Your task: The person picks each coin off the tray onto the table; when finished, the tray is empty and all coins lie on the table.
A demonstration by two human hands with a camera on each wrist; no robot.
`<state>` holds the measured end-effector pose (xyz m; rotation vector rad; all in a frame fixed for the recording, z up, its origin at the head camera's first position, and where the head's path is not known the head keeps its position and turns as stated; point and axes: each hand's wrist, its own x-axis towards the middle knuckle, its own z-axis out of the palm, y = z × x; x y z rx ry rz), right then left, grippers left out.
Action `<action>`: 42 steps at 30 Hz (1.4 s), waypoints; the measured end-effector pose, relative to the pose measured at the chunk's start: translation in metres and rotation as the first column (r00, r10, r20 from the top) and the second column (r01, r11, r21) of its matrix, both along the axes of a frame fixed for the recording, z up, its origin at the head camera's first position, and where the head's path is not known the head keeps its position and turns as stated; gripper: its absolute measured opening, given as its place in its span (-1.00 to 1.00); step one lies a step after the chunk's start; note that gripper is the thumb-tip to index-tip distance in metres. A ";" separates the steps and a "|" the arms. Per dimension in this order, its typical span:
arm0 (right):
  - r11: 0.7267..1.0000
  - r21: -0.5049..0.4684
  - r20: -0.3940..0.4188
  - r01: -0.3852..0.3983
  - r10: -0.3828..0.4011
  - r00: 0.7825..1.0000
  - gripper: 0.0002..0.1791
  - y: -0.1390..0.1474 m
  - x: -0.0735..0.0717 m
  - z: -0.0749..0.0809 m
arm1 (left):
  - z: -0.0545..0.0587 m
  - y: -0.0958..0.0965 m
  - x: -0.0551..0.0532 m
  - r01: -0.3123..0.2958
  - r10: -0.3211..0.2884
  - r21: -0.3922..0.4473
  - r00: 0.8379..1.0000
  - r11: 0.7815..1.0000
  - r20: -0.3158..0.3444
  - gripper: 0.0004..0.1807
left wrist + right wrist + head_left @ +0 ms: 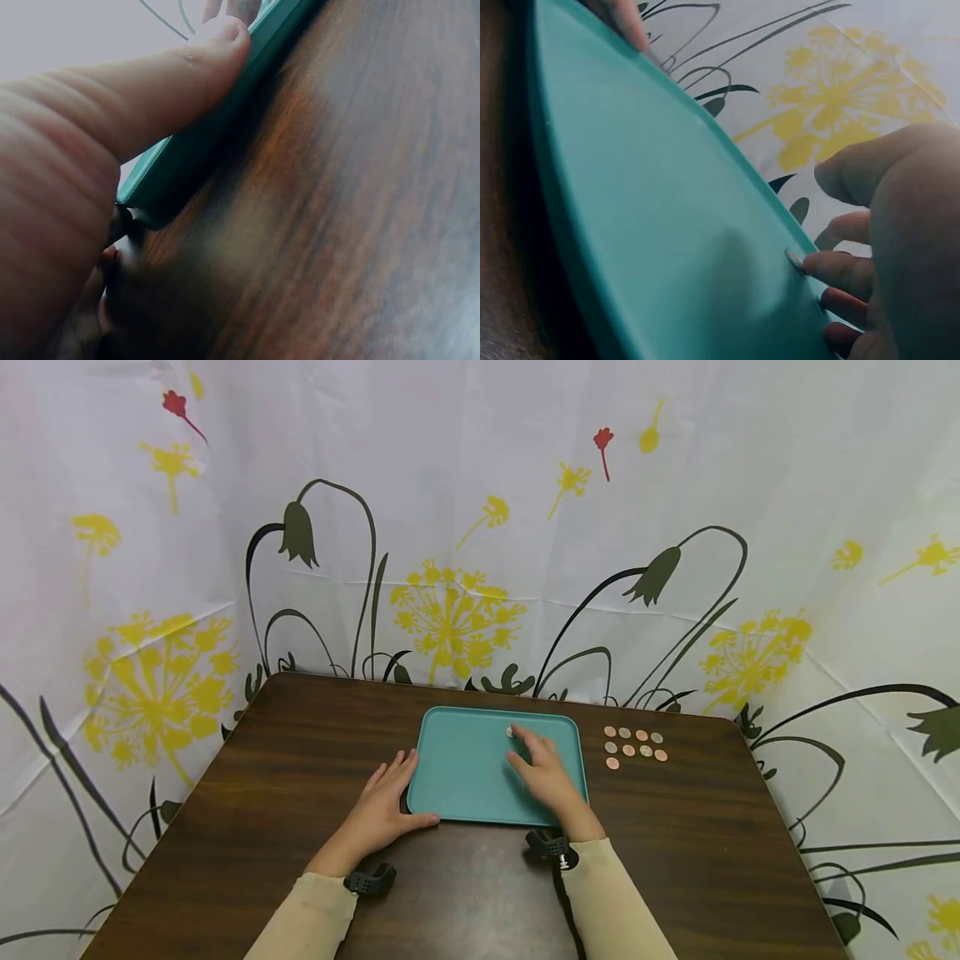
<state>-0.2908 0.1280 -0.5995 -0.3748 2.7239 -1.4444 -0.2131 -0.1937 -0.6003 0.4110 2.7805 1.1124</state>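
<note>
A teal rectangular tray (472, 768) lies on the dark wood table. My left hand (386, 802) rests at its near left corner, fingers along the left side and thumb at the front rim; the thumb (172, 94) lies against that rim in the left wrist view. Over the tray's right half reaches my right hand (546, 772). One fingertip touches a small silvery coin (795, 260) on the tray near the far rim. The thumb stays apart from that coin.
Right of the tray, several coins (628, 750), copper and silvery, lie in loose rows on the table (720, 827). A white curtain (480, 460) printed with flowers hangs behind the table's far edge. Both wrists wear black straps with devices.
</note>
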 end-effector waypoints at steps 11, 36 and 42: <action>0.985 0.166 -0.282 0.055 -0.006 0.959 -0.63 0.005 -0.001 -0.002 | 0.000 0.000 -0.001 0.002 -0.002 -0.004 1.000 1.000 -0.008 0.33; 0.982 0.175 -0.091 0.072 -0.057 0.994 -0.89 0.025 -0.002 0.013 | 0.000 -0.002 -0.002 -0.001 0.001 -0.014 1.000 1.000 -0.012 0.35; 0.982 0.122 -0.109 0.147 -0.134 0.985 -0.85 0.047 -0.005 0.014 | -0.002 -0.001 -0.002 0.002 -0.002 -0.014 1.000 1.000 -0.009 0.35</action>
